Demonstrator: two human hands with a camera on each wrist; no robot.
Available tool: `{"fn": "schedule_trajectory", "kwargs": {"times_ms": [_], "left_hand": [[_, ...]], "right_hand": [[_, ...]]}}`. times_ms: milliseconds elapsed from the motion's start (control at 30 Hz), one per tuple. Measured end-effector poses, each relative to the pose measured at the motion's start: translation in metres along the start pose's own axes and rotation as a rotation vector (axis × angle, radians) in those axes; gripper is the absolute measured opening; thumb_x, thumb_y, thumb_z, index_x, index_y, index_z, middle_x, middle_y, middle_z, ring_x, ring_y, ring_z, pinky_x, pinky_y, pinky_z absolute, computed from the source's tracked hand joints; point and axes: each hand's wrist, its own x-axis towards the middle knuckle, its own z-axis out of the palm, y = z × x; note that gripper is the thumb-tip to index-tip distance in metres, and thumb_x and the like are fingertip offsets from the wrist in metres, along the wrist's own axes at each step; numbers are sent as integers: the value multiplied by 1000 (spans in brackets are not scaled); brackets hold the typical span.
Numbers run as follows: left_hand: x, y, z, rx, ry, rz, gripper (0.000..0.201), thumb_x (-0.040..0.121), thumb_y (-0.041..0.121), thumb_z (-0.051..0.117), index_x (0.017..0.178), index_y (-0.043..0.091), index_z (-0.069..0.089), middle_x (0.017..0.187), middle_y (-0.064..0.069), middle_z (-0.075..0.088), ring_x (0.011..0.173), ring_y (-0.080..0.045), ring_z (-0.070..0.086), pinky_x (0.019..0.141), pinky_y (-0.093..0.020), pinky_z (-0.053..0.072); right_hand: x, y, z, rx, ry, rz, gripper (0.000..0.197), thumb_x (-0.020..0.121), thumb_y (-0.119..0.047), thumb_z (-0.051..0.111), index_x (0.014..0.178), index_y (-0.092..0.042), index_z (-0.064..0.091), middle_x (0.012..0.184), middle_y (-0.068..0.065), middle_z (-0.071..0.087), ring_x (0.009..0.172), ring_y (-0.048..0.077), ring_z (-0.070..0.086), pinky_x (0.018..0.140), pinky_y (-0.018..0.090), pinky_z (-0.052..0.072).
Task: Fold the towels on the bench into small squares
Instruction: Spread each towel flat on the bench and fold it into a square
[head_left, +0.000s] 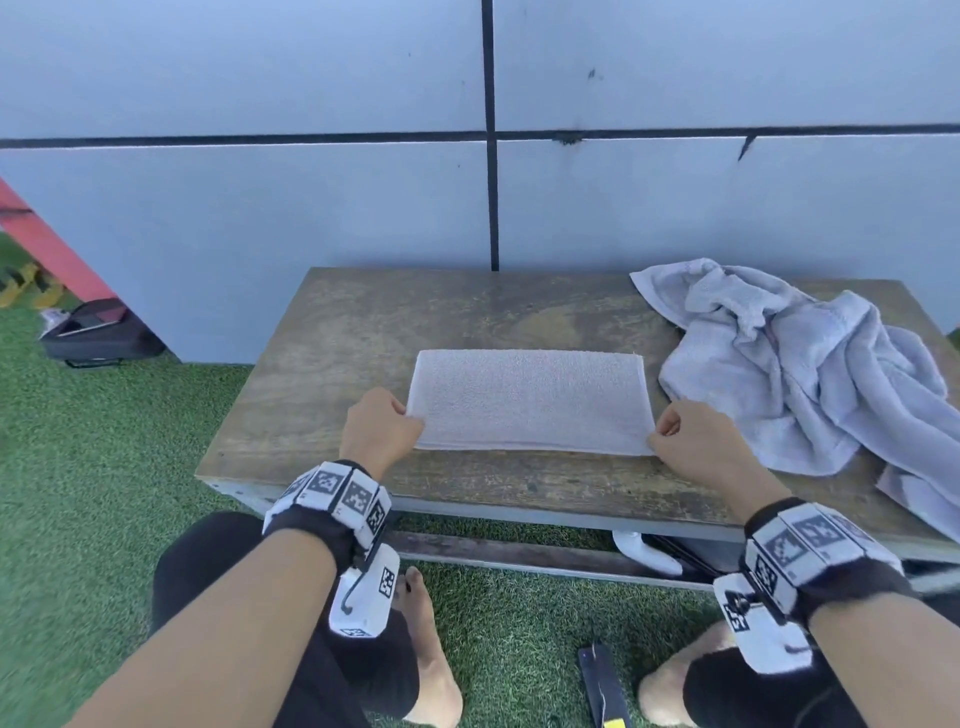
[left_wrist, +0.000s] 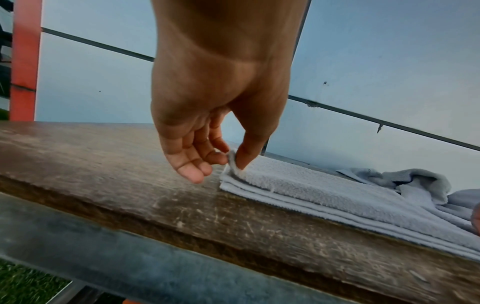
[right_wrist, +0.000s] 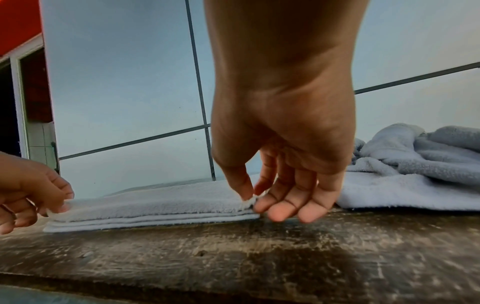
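Left hand (head_left: 382, 426) and right hand (head_left: 693, 441) each pinch a near corner of the folded towel (head_left: 530, 400). Bare bench (head_left: 322, 364) lies left; the crumpled towel (head_left: 800, 364) crowds the right.

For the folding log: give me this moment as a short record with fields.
surface: wooden bench
folded towel: flat rectangle, layered, mid-bench
left hand: pinches its near left corner
right hand: pinches its near right corner
loose towel: crumpled heap at the bench's right end
progress: still a rectangle, not yet a small square
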Motion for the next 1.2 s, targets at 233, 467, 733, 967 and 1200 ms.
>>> {"fn": "schedule_trajectory", "kwargs": {"times_ms": [233,467,733,967,1200], "left_hand": [[11,31,23,104,137,292,29,91,21,58,119,16,50,121,-2,45,113,-18,41,93,-32,38],[37,64,84,347,-100,567,52,105,33,36,154,20,29,167,-3,13,154,-23,5,124,-46,13],[41,47,105,487,-80,572,58,105,45,17,160,30,4,168,6,-6,154,-15,-12,124,-40,-10],[42,42,104,470,-67,558,60,103,57,17,159,37,5,168,7,-6,154,-12,-11,125,-39,-8],[39,25,82,473,-73,493,65,100,66,17,158,41,1,167,10,-11,153,-8,-15,124,-36,-10]], "right_hand": [[17,-33,21,-65,290,-218,24,90,-23,56,112,-15,52,113,7,52,103,27,48,87,44,46],[47,-75,78,-209,44,-444,53,103,-32,36,153,-17,27,165,4,15,152,23,13,121,45,17],[58,-64,97,-312,33,-437,58,104,-48,15,159,-33,3,167,-10,-8,153,14,-12,124,43,-5],[58,-57,92,-306,39,-431,60,102,-56,16,158,-37,4,166,-11,-9,152,11,-13,124,41,-5],[51,-37,76,-339,28,-354,70,96,-70,12,157,-39,-6,164,-15,-17,150,7,-19,124,38,-6]]}}
